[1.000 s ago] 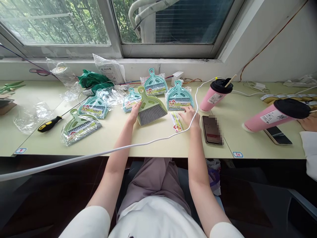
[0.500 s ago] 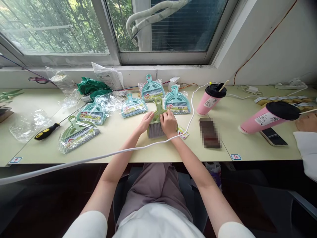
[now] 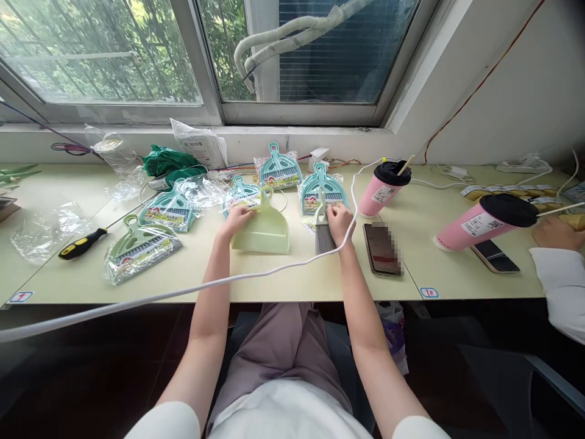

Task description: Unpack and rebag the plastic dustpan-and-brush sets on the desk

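Observation:
My left hand (image 3: pixel 236 221) grips the left side of a pale green dustpan (image 3: pixel 265 231), its open mouth toward me. In my right hand (image 3: pixel 340 222) is a small green hand brush (image 3: pixel 323 225), held upright with its grey bristles pointing down near the table. A gap separates brush and dustpan. Behind them lie teal dustpan-and-brush sets in clear wrap: one set (image 3: pixel 280 169) at the back, another set (image 3: pixel 315 189) behind the brush, and a third set (image 3: pixel 238 194) partly hidden by my left hand. A printed card (image 3: pixel 309 227) lies between the dustpan and brush.
A white cable (image 3: pixel 274 268) crosses in front of my arms. At left are a wrapped green set (image 3: pixel 141 247), a screwdriver (image 3: pixel 82 244) and crumpled plastic (image 3: pixel 50 231). Pink cups (image 3: pixel 380 194) and a phone (image 3: pixel 382 251) stand or lie right; another person's hand (image 3: pixel 557 233) is beyond.
The brush and dustpan, together before, are now apart. My left hand has moved left with the dustpan, my right hand right with the brush.

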Available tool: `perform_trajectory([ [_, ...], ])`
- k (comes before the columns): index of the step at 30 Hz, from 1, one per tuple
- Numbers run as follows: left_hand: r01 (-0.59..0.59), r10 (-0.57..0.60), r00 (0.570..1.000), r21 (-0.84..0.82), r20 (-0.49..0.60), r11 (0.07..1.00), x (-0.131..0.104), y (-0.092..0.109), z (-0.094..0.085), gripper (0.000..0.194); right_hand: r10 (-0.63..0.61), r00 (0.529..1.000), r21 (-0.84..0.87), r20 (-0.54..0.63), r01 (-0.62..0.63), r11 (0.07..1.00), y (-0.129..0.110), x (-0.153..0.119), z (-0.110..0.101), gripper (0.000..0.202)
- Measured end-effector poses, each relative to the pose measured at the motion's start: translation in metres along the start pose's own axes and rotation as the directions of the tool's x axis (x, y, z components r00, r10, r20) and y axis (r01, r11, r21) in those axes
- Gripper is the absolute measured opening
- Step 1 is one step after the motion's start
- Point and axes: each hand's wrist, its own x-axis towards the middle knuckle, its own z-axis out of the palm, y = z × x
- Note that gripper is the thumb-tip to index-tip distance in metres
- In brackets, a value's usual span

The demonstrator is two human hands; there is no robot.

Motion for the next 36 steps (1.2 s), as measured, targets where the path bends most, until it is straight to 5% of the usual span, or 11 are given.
perform_trajectory([
  [4,-0.072,0.083,0.996,0.266,-0.03,0.961,-0.005,-0.004,-0.004,0.032,0.135,0.981,-0.262,0.139,-0.095,0.96,0.007,-0.002,0.013,0.04],
  [8,-0.069,0.128,0.982,0.359,-0.142,0.931,-0.007,0.001,-0.006,0.034,0.142,0.982,-0.244,0.122,-0.109,0.964,0.016,-0.001,0.022,0.026],
  [12,-0.085,0.096,0.995,0.408,-0.006,0.909,-0.006,-0.006,-0.011,0.034,0.093,0.996,-0.211,-0.008,-0.093,0.973,0.025,0.0,0.022,0.026],
  [17,-0.097,0.108,0.994,0.401,-0.005,0.911,-0.002,-0.013,-0.009,0.031,0.132,0.988,-0.258,0.08,-0.108,0.96,0.033,0.0,0.023,0.02],
  [23,-0.047,0.067,0.971,0.088,-0.229,0.995,-0.008,0.003,-0.022,0.036,-0.06,0.994,0.193,-0.09,0.076,0.978,0.01,0.002,0.004,0.027],
  [27,-0.074,0.044,0.926,-0.066,-0.375,0.995,-0.004,0.002,-0.024,0.033,0.01,0.991,0.454,-0.131,0.051,0.89,-0.035,-0.014,0.005,0.043],
  [31,-0.075,0.038,0.976,-0.167,-0.216,0.983,0.002,0.002,0.006,0.032,-0.116,0.993,0.453,0.014,0.097,0.886,-0.062,-0.031,0.027,0.039],
  [36,-0.138,0.157,0.986,-0.231,0.064,0.963,-0.003,0.011,0.056,0.045,-0.122,0.992,0.11,0.038,0.117,0.987,-0.051,-0.033,0.051,0.038],
])
